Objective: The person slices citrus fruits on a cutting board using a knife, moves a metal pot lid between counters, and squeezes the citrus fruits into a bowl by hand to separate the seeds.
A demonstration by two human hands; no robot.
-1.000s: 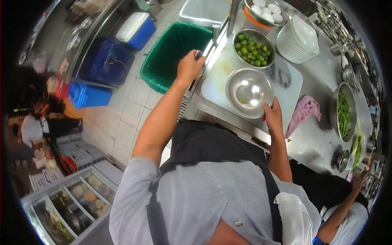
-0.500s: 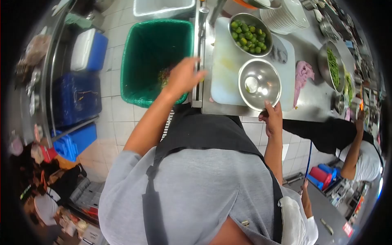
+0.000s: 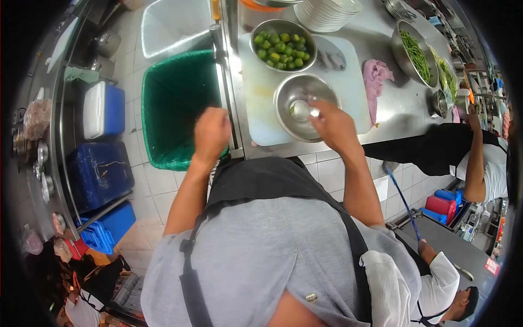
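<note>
My right hand (image 3: 336, 128) reaches over the near right side of a steel bowl (image 3: 287, 126), its fingers drawn together inside it. Blur hides whatever the fingertips may hold. A bright round patch with a bit of green shows at the bowl's bottom. My left hand (image 3: 211, 134) hangs at the right rim of a green-lined bin (image 3: 151, 117), fingers curled in, their contents hidden. The bowl rests on a white cutting board (image 3: 259, 109). Just behind it stands another steel bowl (image 3: 256, 31) full of small green limes (image 3: 282, 49).
A pink cloth (image 3: 376, 82) lies right of the board. Farther right is a bowl of green beans (image 3: 415, 50). Stacked white plates (image 3: 328, 13) stand at the back. A clear bin (image 3: 174, 27) adjoins the green one. A co-worker (image 3: 485, 163) stands at the right.
My right hand has left the bowl's rim and moved into the bowl. My left hand, earlier spread over the bin's edge, is now curled. The view has shifted, showing the counter farther left.
</note>
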